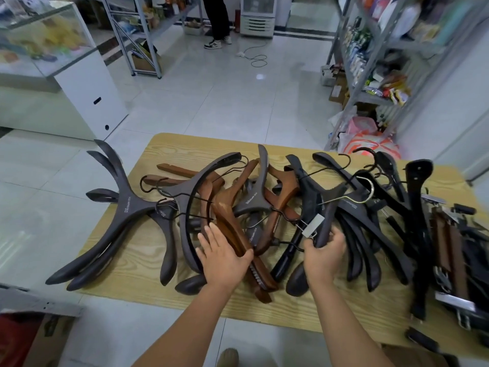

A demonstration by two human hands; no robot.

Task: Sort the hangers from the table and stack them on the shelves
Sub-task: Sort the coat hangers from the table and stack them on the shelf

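- Plainly, the sorting is at an early stage: nearly all the hangers (264,207) lie in a tangled heap across the desk (148,263), and none shows on the metal shelves (370,98) at two o'clock.
- Some grouping appears already: a fan of dark grey hangers (127,215) at the desk's nine o'clock, black clip hangers (447,247) bunched at three o'clock, and brown wooden hangers (230,226) mixed into the middle.
- By the look of it, what is left is to pull the middle heap apart and carry every group to the shelves.
- The left hand (222,258) lies flat, fingers straight, on the brown wooden hangers at the desk's six o'clock and grips nothing.
- The right hand (324,256), at its three o'clock, curls its fingers round one arm of a dark hanger (330,215) that slants up toward twelve o'clock.
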